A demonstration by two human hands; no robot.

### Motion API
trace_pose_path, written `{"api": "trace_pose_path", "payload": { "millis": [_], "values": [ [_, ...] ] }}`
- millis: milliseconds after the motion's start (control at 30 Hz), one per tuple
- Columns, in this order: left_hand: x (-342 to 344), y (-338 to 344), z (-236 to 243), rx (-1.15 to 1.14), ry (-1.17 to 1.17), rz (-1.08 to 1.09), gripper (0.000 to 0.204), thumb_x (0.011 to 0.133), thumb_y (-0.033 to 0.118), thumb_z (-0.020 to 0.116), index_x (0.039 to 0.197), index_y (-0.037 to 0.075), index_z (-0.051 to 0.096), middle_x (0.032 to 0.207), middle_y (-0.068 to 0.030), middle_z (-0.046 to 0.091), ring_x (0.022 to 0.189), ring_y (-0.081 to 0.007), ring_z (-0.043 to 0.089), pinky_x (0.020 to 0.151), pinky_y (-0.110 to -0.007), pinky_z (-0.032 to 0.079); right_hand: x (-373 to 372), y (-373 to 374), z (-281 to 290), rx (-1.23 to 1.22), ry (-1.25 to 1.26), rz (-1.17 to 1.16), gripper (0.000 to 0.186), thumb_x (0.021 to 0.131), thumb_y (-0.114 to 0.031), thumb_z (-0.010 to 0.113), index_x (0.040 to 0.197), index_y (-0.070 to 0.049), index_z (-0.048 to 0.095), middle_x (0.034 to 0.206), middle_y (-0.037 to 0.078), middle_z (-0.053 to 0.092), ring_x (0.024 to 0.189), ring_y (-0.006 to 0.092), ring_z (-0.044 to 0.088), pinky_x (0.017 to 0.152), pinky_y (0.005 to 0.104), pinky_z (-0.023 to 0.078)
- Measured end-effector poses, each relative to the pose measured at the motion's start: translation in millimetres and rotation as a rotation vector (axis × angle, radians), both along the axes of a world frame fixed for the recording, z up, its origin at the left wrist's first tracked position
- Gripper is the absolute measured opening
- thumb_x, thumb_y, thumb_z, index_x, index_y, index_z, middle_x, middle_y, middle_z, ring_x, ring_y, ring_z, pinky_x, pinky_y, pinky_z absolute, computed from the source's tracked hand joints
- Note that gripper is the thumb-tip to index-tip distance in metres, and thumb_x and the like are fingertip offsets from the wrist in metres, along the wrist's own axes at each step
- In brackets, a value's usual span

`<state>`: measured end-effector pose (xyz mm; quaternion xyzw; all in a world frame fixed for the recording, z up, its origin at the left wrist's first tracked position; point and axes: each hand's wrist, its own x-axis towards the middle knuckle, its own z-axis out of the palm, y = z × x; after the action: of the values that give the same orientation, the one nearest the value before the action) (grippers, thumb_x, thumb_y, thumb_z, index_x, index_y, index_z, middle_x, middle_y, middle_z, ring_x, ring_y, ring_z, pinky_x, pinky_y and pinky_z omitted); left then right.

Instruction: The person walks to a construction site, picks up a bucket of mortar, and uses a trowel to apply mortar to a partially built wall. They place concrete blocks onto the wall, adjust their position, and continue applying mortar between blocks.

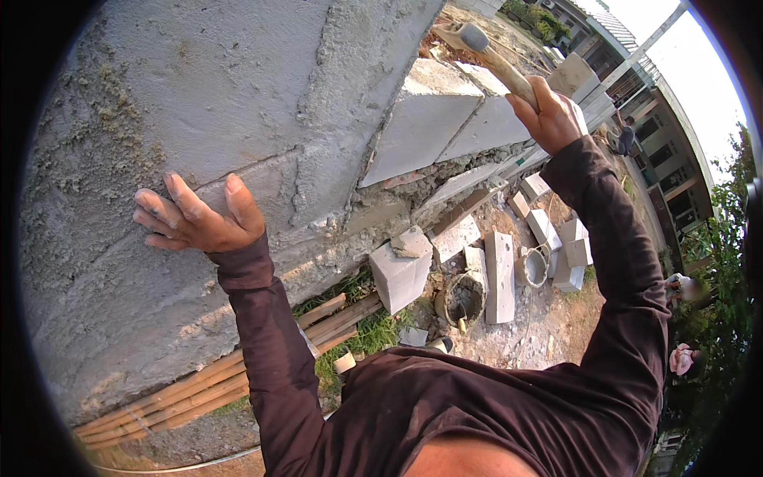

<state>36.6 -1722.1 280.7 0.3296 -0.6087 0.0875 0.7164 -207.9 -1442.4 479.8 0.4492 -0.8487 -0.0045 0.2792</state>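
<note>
My right hand [552, 118] is closed round the wooden handle of a mallet [472, 37]. The mallet's grey-ended head is at the far end, over the top of a row of light grey blocks [425, 119]. Whether it touches them I cannot tell. On the left, my left hand [205, 216] has its fingers spread in front of the rough grey wall [238, 79], with dusty fingertips. Its contact with the wall is not clear. Wet-looking mortar [413, 184] fills the uneven joint below the blocks.
A loose block [400, 274] and a mortar bucket [461, 299] stand below the wall, with another bucket [532, 267] and more blocks [499, 274] beyond. Bamboo poles [183, 397] lie along the wall's foot. Other people [622, 137] are at the right.
</note>
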Motion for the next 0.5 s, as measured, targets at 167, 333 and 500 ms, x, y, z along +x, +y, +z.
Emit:
{"api": "trace_pose_path", "payload": {
  "millis": [167,333,500],
  "values": [
    [-2.9,2.8,-0.6,0.002,-0.002,-0.02,0.063,0.078,0.043,0.049,0.13,0.007,0.04,0.142,-0.0212,0.023,0.134,-0.0371,0.01,0.103,-0.054,-0.009,-7.9,11.0,-0.6,0.101,0.054,-0.183,0.04,0.085,-0.045,0.048,0.095,-0.006,0.05,0.075,0.019,0.062,0.071,0.0363,0.061,0.061,0.0448,0.047],
    [-0.5,-2.0,-3.3,-0.011,-0.014,0.003,0.064,0.077,0.044,0.05,0.129,0.007,0.041,0.142,-0.0209,0.023,0.135,-0.0373,0.009,0.103,-0.054,-0.009,-3.8,9.9,-9.7,0.072,0.049,-0.13,0.042,0.085,-0.046,0.047,0.097,-0.006,0.051,0.079,0.018,0.063,0.073,0.0361,0.061,0.063,0.0441,0.047],
    [-8.8,2.5,-0.2,0.007,0.001,-0.019,0.063,0.078,0.043,0.05,0.129,0.007,0.041,0.142,-0.0208,0.022,0.134,-0.0379,0.009,0.103,-0.056,-0.008,-37.8,44.6,2.4,0.002,-0.036,-0.262,0.039,0.085,-0.043,0.05,0.093,-0.005,0.051,0.074,0.02,0.061,0.072,0.0377,0.06,0.062,0.0431,0.047]
  ]
}}
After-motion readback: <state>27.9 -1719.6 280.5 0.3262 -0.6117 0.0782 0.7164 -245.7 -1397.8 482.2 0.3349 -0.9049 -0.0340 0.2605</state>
